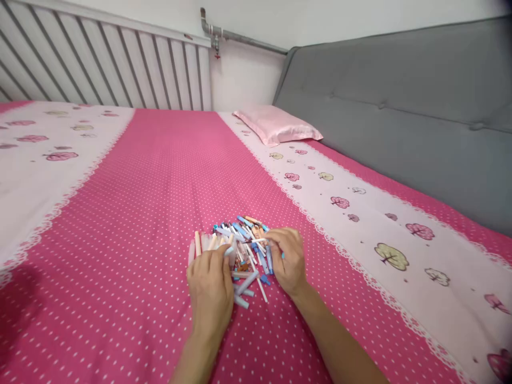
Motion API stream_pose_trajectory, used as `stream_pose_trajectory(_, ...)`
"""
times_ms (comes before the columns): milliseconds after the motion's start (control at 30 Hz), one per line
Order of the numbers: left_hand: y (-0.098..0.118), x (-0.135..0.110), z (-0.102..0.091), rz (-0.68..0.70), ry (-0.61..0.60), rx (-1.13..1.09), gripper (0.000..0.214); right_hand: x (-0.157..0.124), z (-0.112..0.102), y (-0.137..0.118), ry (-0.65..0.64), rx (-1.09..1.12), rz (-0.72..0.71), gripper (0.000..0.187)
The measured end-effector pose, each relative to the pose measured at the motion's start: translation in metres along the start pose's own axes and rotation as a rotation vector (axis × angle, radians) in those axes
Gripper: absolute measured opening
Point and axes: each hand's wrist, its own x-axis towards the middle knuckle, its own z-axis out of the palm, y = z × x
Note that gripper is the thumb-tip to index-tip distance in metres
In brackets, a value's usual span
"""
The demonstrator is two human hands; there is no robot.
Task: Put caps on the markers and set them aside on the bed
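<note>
A heap of pen parts (241, 230) lies on the pink dotted bedspread: blue, white, tan and clear barrels, caps and thin sticks. My right hand (288, 260), at the heap's right side, pinches a thin white pen refill (258, 240) whose dark tip points left. On the left, my left hand (210, 276) has its thumb and fingers closed around a pale blue pen cap (229, 251), partly hidden by the fingertips. Behind that hand stand or lean several frosted tubes with a tan one (197, 243). Loose frosted tubes (247, 282) lie between my wrists.
The bedspread (168, 176) has pink dotted and white tree-print bands. A pink pillow (276, 124) lies at the far side by the grey padded headboard (404, 106). A white radiator (120, 58) and a pipe with a red valve (216, 47) run along the wall.
</note>
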Motion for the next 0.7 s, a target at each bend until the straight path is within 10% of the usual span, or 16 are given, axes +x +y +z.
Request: stream_pose_trajectory(700, 0.0012, -0.0001, 0.0007, 0.101, 0.010, -0.027, 0.026, -0.0020, 0.0003, -0.0018, 0.005, -0.061, -0.093, 0.030)
